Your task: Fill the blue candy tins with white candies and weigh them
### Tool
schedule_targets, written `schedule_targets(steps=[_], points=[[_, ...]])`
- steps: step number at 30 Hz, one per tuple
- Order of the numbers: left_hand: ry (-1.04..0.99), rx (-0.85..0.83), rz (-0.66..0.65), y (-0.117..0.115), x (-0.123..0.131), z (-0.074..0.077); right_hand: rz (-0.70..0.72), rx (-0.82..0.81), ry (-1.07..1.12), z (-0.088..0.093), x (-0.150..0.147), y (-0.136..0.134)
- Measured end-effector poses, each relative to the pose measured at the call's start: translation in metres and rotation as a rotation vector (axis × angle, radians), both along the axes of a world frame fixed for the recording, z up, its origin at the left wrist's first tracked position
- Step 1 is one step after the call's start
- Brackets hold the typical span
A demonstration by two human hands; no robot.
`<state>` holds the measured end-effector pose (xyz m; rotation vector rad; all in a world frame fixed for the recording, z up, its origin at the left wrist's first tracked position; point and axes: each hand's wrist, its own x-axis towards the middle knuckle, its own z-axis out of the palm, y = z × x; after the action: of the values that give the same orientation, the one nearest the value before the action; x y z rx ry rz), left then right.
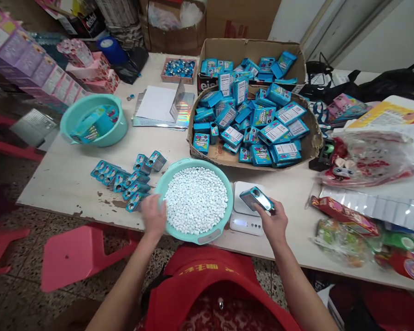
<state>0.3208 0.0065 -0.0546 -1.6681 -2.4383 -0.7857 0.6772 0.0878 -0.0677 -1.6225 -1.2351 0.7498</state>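
Note:
A teal bowl (207, 236) full of small white tablets (196, 198) sits at the near table edge. My left hand (153, 215) rests at the bowl's left rim, smeared by motion, beside a cluster of small blue tins (126, 177). My right hand (273, 221) grips one blue tin (257, 198), holding it tilted over a small white digital scale (244, 216) just right of the bowl.
A cardboard tray (307, 147) heaped with blue boxes stands behind the scale, another carton (248, 48) behind it. A second teal bowl (94, 120) holds blue boxes at left. Packaged toys and bags (365, 158) crowd the right side. Pink stools (77, 255) stand below the table's left.

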Motion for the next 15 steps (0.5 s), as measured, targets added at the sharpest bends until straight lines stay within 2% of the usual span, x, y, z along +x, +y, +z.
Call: schedule_targets(steps=[2, 3, 4, 6, 7, 10, 12, 15], points=[[-0.111, -0.186, -0.274, 0.031, 0.034, -0.004, 0.034, 0.044, -0.02, 0.011, -0.004, -0.003], [-0.189, -0.289, -0.329, 0.047, 0.049, -0.007, 0.06, 0.071, -0.033, 0.018, -0.007, -0.005], [-0.338, -0.373, -0.323, 0.061, 0.061, -0.009, 0.085, 0.098, -0.047, 0.025, -0.01, -0.006], [-0.685, -0.461, -0.212, 0.082, 0.076, -0.01, 0.134, 0.137, -0.071, 0.042, -0.02, -0.009], [-0.796, -0.463, -0.153, 0.087, 0.079, -0.009, 0.157, 0.146, -0.079, 0.05, -0.025, -0.01], [-0.965, -0.373, 0.012, 0.092, 0.073, 0.001, 0.206, 0.147, -0.081, 0.066, -0.041, -0.012], [-1.106, -0.27, 0.133, 0.089, 0.065, 0.01, 0.215, 0.126, -0.057, 0.068, -0.05, -0.011], [-1.396, -0.12, 0.265, 0.086, 0.057, 0.02, 0.232, 0.125, 0.009, 0.054, -0.058, -0.005]])
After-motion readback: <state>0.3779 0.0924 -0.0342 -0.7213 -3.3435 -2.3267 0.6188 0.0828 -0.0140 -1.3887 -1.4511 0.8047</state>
